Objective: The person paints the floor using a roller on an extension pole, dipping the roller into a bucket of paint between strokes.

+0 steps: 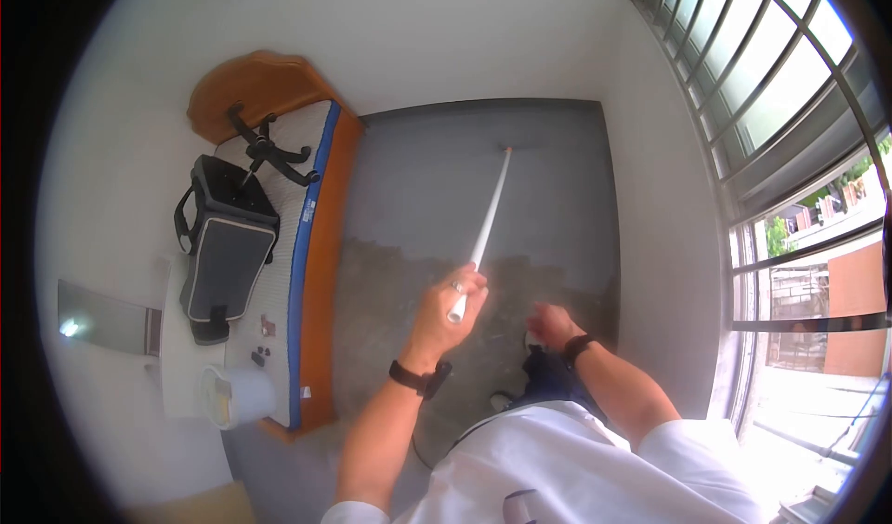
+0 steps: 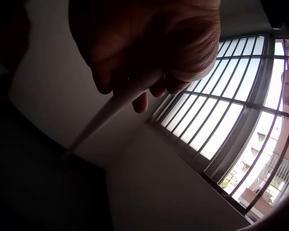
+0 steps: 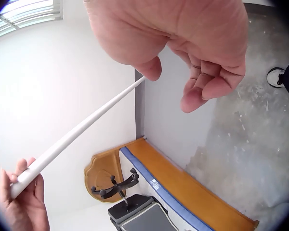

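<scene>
A long white pole [image 1: 491,213] [image 2: 103,113] [image 3: 77,131] is gripped near its close end by my left hand [image 1: 444,315] [image 2: 149,43] [image 3: 25,209], the fingers curled round it. From there it slants forward and away, its far tip over the grey floor in the head view; whether the tip touches the floor I cannot tell. My right hand [image 1: 555,327] [image 3: 178,38] is apart from the pole, to the right of the left hand in the head view. Its fingers hang loosely bent and hold nothing.
Along the left stands a wooden bed [image 1: 321,338] with a blue-edged mattress, an overturned black office chair [image 1: 232,255] [image 3: 147,219] and a white bucket [image 1: 249,396]. A barred window [image 1: 757,78] [image 2: 212,103] is on the right. Grey floor [image 1: 409,180] lies between.
</scene>
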